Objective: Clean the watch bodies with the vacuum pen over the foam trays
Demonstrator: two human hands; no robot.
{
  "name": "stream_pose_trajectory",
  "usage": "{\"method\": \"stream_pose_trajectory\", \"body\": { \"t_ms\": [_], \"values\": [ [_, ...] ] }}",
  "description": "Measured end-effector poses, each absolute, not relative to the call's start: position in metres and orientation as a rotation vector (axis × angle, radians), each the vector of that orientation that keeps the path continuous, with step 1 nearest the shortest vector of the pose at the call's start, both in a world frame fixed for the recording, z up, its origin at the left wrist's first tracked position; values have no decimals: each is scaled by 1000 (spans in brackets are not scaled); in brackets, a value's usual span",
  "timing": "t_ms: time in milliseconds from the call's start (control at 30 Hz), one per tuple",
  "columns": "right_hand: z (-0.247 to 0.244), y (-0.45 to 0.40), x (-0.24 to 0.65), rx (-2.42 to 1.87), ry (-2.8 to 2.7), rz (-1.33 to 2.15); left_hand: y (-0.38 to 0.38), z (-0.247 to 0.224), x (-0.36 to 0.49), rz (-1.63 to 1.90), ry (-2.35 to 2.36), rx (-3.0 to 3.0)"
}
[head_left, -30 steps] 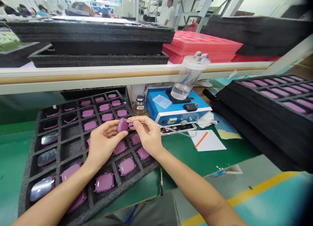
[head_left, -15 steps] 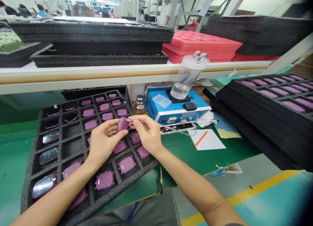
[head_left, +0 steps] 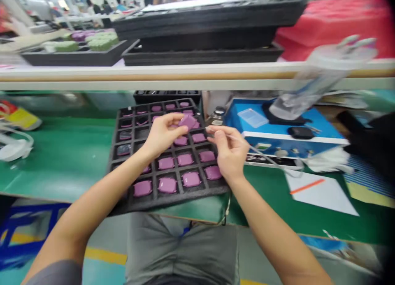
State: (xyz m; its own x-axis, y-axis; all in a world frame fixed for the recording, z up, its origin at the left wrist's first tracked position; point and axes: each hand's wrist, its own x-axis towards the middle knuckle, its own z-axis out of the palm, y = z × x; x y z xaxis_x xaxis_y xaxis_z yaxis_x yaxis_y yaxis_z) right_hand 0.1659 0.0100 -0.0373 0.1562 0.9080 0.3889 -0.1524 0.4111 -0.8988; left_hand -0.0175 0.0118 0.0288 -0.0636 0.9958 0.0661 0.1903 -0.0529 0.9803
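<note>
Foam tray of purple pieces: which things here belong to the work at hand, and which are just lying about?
Seemingly part of the work:
- left hand, holding a purple piece
- right hand, pinching a thin wand
- black foam tray
- blue bench unit

Seemingly just lying about:
- white paper sheet
- orange pen
- small glass bottle
- red foam trays

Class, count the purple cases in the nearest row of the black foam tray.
4 purple cases: left end, second, third, and right end, beside the right hand. None looks hidden.
</note>
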Motion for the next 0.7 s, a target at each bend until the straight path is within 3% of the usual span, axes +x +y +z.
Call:
{"method": "stream_pose_trajectory", "body": {
  "t_ms": [133,233,433,700],
  "values": [
    [-38,8,165,-840,-1160,956,12,56,-54,1236,1469,1369],
    [-36,7,165,-834,-1154,969,-2,64,-92,1067,1613,1592],
    [-34,5,165,-846,-1186,978,-51,33,-135,540,1876,1741],
    [-36,5,165,-868,-1204,1007,-22,30,-149,532,2212,1969]
  ]
}}
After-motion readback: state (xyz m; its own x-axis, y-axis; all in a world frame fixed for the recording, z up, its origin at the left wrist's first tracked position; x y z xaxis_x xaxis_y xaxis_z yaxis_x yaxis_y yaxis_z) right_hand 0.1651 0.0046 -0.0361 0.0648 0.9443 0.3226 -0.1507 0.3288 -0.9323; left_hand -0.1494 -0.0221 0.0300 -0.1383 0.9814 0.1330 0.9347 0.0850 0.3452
